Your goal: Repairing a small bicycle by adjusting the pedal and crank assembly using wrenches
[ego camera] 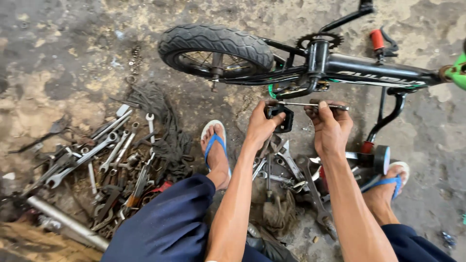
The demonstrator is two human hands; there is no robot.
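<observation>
Nearest the camera are two knees in dark blue trousers (170, 228), and between them a crumpled, dirty rag (276, 213) lies on the floor. Bare forearms reach forward from here. Each foot wears a blue-strapped flip-flop, the left one (215, 145) beside the left forearm, the right one (391, 182) out past the right forearm.

On the stained concrete floor (63, 63) to the left lies a loose heap of steel spanners (104, 155), grey and greasy, with a dull metal pipe (65, 221) at its near edge and a black tangled rag (165, 131) at its far side. More wrenches (286, 170) lie scattered under the hands.

The left hand (262, 123) grips a black plastic bicycle pedal (280, 118), blocky and ribbed, its fingers curled around the pedal's near side with the thumb on top. The right hand (330, 126) has its fingers pinched on a thin metal rod-like tool (310, 105) that runs level from the pedal towards the right; its exact kind cannot be told. Pedal and tool sit just below the bicycle's bottom bracket.

Beyond, a small bicycle lies overturned: a glossy black frame (374, 70) with a green front end (456, 70), a knobby black rear tyre (216, 46) on a spoked wheel, a toothed chainring (320, 39) and a red handlebar grip (377, 40).
</observation>
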